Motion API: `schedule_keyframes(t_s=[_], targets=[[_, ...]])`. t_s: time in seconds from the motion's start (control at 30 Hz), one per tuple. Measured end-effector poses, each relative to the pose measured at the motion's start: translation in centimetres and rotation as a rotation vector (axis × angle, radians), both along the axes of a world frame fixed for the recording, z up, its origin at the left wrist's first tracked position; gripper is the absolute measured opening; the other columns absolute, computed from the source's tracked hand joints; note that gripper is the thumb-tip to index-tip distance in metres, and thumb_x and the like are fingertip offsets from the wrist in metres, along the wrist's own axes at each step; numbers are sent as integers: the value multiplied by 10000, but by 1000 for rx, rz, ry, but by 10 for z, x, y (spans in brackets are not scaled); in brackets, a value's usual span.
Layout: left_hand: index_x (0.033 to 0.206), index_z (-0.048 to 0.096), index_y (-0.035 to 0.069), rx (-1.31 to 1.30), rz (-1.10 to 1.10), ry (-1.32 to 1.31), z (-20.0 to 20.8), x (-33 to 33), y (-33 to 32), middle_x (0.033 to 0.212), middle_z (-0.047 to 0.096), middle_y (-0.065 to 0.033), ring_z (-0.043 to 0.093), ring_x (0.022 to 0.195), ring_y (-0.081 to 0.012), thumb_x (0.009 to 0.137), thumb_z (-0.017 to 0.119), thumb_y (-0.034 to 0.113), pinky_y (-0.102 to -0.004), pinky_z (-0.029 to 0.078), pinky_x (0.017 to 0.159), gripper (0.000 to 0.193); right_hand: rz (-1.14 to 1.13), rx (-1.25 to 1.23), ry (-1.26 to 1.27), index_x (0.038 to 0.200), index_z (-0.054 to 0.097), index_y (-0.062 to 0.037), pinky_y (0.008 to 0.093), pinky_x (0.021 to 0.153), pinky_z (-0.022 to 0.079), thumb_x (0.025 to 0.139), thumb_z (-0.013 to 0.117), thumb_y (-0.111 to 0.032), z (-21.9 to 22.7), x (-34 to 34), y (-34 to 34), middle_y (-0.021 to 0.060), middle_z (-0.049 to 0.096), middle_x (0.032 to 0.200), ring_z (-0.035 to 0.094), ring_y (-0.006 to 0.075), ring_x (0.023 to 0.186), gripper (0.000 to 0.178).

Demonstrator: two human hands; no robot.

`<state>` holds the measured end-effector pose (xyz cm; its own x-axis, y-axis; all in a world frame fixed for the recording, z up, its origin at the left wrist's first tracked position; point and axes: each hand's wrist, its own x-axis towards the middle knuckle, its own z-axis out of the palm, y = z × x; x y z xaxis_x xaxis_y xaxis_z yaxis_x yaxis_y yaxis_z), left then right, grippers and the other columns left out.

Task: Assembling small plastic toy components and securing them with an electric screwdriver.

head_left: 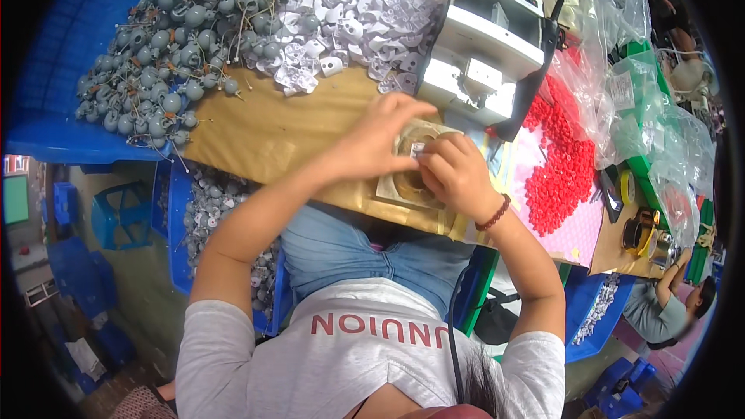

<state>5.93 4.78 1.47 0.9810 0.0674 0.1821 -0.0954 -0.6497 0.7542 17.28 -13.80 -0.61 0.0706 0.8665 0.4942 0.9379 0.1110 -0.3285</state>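
At the table's front edge, my hands work over a flat, pale square block (386, 188) with a brownish round ring on it. My left hand (378, 137) is open at the block's left side, with thumb and fingers spread apart. Over the block's right part, my right hand (458, 173) has its fingers bent together in a pinch. A small whitish piece (417, 149) shows at its fingertips, partly hidden, and I cannot tell what it is.
Grey ball-shaped parts with wires (186, 46) are heaped at the far left, beside white plastic parts (357, 19). A white machine (493, 39) stands behind my hands. Red parts (555, 178) lie right, near tape rolls (640, 229). A blue bin (180, 225) sits below the table.
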Motion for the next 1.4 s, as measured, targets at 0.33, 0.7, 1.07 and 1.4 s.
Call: schedule_keyframes(t_s=[0.33,0.7,1.07,1.4], targets=[[1284,613,178,1101,415,-359,31,152,250,1419,487,-139,437,1302,-375,776,515,-136,-455,429,1053,605,-132,-19,213,1008,685,-80,428,885,452,770,743,-45,-14,-12,-14,56,649,1177,584,305,1083,247],[1197,637,143,840,182,-337,98,100,223,1088,586,-81,573,1052,-283,777,660,39,-392,480,916,433,-215,8,546,1227,574,-33,432,972,450,780,766,-56,15,-11,-14,189,561,1256,533,382,1160,487],[1132,603,51,304,90,-469,126,-3,32,1014,580,-119,589,951,-309,788,720,111,-396,479,837,368,-115,260,737,1272,551,-8,324,863,525,899,678,-55,91,0,33,147,677,1074,673,219,992,396],[1126,595,49,-172,290,-126,8,-59,-31,1018,589,-121,608,920,-255,804,722,72,-334,495,807,346,-220,-116,686,1049,699,-24,313,618,515,868,708,-56,38,-8,-21,61,706,890,640,151,702,184]])
